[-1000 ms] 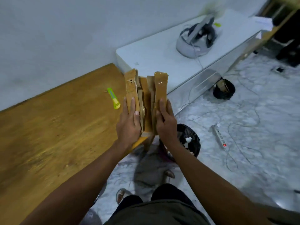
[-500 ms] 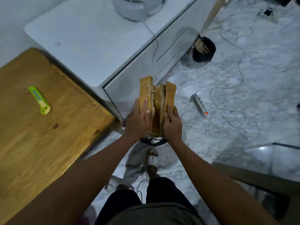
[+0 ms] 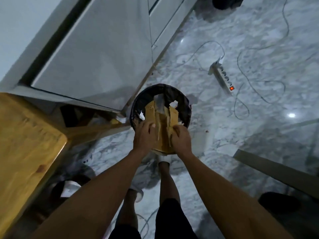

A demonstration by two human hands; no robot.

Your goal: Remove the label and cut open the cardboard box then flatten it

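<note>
Over the bin (image 3: pixel 187 107), both hands grip the folded box (image 3: pixel 162 128), left hand (image 3: pixel 144 135) and right hand (image 3: pixel 181 139) clamping its side edges. The bin stands on the floor (image 3: pixel 241 118) just beside the cabinet (image 3: pixel 96 54) corner, with bare floor to its right.

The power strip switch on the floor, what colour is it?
Red-orange, lit, at the near end of the white power strip; head view.

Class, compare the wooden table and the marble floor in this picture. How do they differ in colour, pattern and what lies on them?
The wooden table is warm yellow-brown with grain; the marble floor is pale grey with white veining. The table's visible part is bare; the floor carries a power strip, cables and a black bin. The floor gleams with light spots; the table looks dull. Both are flat and hard.
</note>
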